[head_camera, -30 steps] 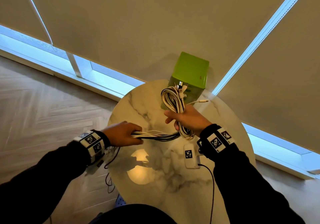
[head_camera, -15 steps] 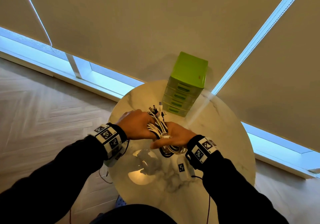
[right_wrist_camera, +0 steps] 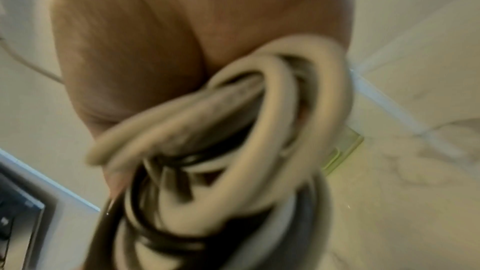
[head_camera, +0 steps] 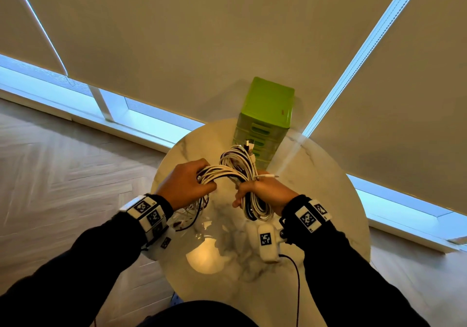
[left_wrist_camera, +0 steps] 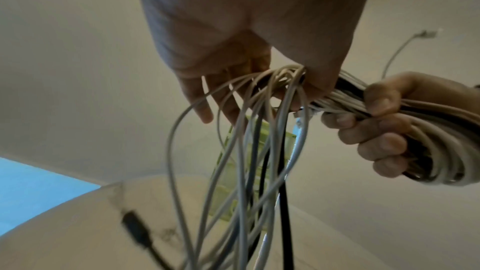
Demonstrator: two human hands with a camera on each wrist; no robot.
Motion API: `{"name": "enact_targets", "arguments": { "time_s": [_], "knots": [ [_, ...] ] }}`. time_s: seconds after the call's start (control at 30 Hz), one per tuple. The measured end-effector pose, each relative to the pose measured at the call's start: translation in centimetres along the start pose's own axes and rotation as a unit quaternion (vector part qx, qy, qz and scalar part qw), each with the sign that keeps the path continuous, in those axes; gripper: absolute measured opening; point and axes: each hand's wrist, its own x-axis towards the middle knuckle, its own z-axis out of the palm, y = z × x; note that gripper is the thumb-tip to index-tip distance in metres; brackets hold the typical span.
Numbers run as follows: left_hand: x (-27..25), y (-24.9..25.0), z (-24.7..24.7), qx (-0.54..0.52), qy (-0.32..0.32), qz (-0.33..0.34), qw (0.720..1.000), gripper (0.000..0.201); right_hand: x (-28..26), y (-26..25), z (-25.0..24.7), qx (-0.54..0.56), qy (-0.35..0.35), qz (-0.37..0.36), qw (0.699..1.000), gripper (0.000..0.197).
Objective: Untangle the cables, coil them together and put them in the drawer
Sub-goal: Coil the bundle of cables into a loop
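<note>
A bundle of white and black cables (head_camera: 236, 172) hangs in the air above the round marble table (head_camera: 316, 200). My right hand (head_camera: 262, 194) grips the coiled part (head_camera: 255, 208), its fingers curled round the loops (left_wrist_camera: 384, 130); the coil fills the right wrist view (right_wrist_camera: 233, 151). My left hand (head_camera: 187, 182) holds the loose strands (left_wrist_camera: 285, 81) that run over from the coil, and their ends (head_camera: 192, 215) dangle below it. Connector tips (head_camera: 249, 146) stick up at the top of the coil. The green drawer unit (head_camera: 265, 117) stands behind, all drawers closed.
A white tagged device (head_camera: 266, 242) with a black lead (head_camera: 295, 276) lies on the table below my right wrist. A lamp reflection (head_camera: 204, 258) shines on the near table top. Window blinds hang behind the drawer unit. Wooden floor lies to the left.
Half a second ago both hands were pressed together low over the table. They have since drawn apart and lifted, with strands stretched between them and the coil raised in front of the drawer unit.
</note>
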Motion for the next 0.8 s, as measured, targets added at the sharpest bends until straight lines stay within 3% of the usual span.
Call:
{"name": "enact_targets", "arguments": {
  "time_s": [0.13,0.23,0.4,0.53,0.67,0.8],
  "knots": [
    [-0.1,0.1,0.6,-0.03,0.019,-0.049,0.998,0.017,-0.2,0.7,0.1,-0.008,0.014,0.0,1.0,0.014],
    [0.2,1.1,1.1,-0.142,0.056,-0.094,0.984,0.009,-0.1,0.8,1.3,-0.038,0.018,-0.035,0.999,0.012],
    [0.7,3.2,1.8,-0.425,0.082,-0.138,0.891,0.006,0.4,1.7,1.4,-0.077,0.013,-0.116,0.99,0.037],
    [0.7,4.6,3.0,-0.485,0.099,-0.163,0.853,0.008,-0.3,1.5,1.4,-0.07,0.003,-0.157,0.985,0.031],
    [0.8,6.0,4.0,-0.558,0.133,-0.205,0.793,0.018,-0.2,1.2,1.4,-0.09,-0.021,-0.166,0.982,0.035],
    [0.8,6.7,4.7,-0.624,0.137,-0.231,0.733,0.033,0.6,1.1,1.0,-0.17,-0.023,-0.141,0.975,0.058]
  ]
}}
